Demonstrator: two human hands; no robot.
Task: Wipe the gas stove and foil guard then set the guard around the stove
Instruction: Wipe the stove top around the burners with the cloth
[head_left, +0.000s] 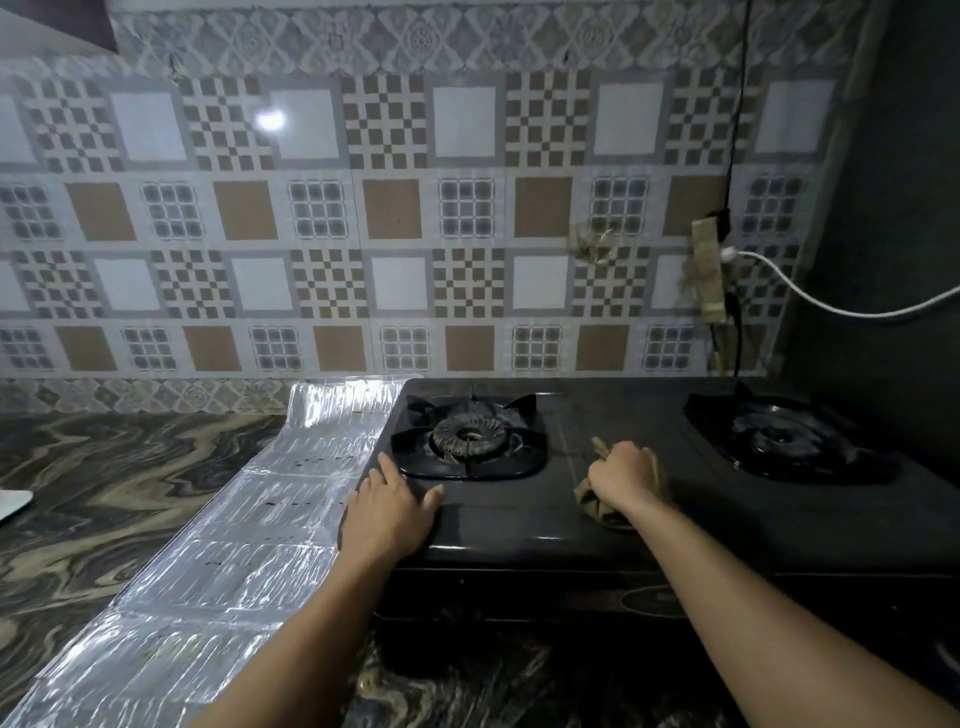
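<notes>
Your foil guard (249, 525) lies flat on the counter (104, 493) left of the gas stove (623, 499), long axis running toward the wall, your left hand (387, 512) rests open, palm down, on the stove's corner, and your right hand (626, 475) presses a bunched brown cloth (592, 499) between the burners.

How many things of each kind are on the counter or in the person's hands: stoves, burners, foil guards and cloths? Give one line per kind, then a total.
Stoves: 1, the black stove
Burners: 2, left burner and right burner
Foil guards: 1, the foil guard, lying flat
Cloths: 1, the cloth under the right hand
Total: 5
</notes>
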